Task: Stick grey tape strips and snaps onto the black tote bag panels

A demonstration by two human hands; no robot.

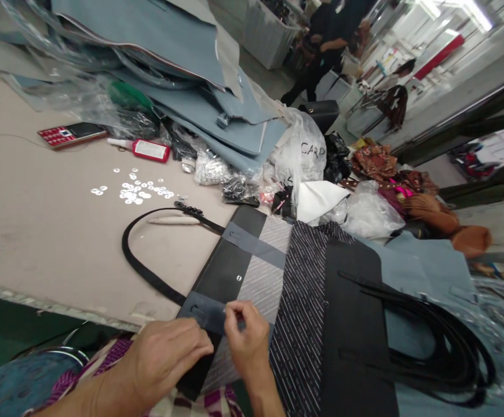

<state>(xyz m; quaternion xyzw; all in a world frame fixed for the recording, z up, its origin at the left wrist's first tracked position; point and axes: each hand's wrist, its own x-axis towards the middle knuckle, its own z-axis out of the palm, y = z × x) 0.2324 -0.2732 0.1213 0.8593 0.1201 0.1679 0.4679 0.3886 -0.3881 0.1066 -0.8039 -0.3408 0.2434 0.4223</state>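
Observation:
A black bag panel [221, 263] with grey printed lining lies at the table's edge, crossed by two dark grey strips. A black strap handle [137, 258] loops out from it to the left. My left hand [165, 350] bends over the panel's near end, fingers pressed together, thumb hidden. Beside it, my right hand [249, 336] is closed in a pinch above the nearer grey strip [208, 313]. What sits between its fingertips is too small to make out. One small white disc [238, 278] rests on the panel between the strips.
Loose white discs [137, 191] lie scattered on the table [61, 231], near a red glue bottle [151, 150] and a red phone [73, 134]. Blue-grey sheets [169, 52] and plastic bags [302, 150] pile up behind. Black handles [443, 341] lie at right. Other people stand farther back.

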